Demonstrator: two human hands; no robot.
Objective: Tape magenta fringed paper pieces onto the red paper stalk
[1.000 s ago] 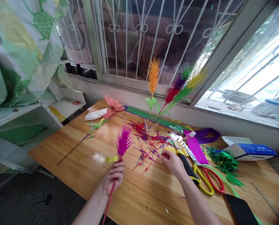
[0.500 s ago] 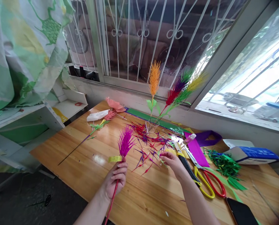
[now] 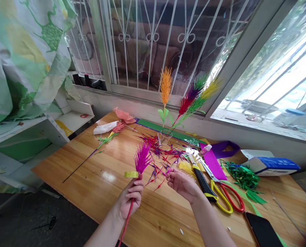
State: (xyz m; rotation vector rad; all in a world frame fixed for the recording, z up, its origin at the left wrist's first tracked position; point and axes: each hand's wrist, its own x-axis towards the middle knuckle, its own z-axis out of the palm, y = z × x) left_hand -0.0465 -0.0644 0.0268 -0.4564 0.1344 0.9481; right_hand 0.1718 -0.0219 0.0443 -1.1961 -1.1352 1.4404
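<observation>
My left hand (image 3: 131, 199) is closed round the red stem (image 3: 128, 221) of a magenta paper wheat ear (image 3: 142, 157), which stands upright. A small roll of yellow tape (image 3: 131, 174) sticks out at the base of the ear, just above my fingers. To the right, my right hand (image 3: 182, 185) pinches a small magenta paper spike (image 3: 164, 174) between thumb and fingertips, apart from the ear. Beyond both hands lie loose red and purple paper spikes (image 3: 172, 152).
Finished wheat ears (image 3: 165, 85) stand in a clear holder by the window. On the right are a utility knife (image 3: 204, 181), scissors (image 3: 232, 195), a phone (image 3: 262, 230), green shreds (image 3: 243, 176) and a blue-white box (image 3: 273, 165). A pink wheat stem (image 3: 104, 140) lies left.
My right hand has drawn back left toward the wheat ear, its fingers now pinched on a magenta spike. The left hand and ear sit slightly further right in view.
</observation>
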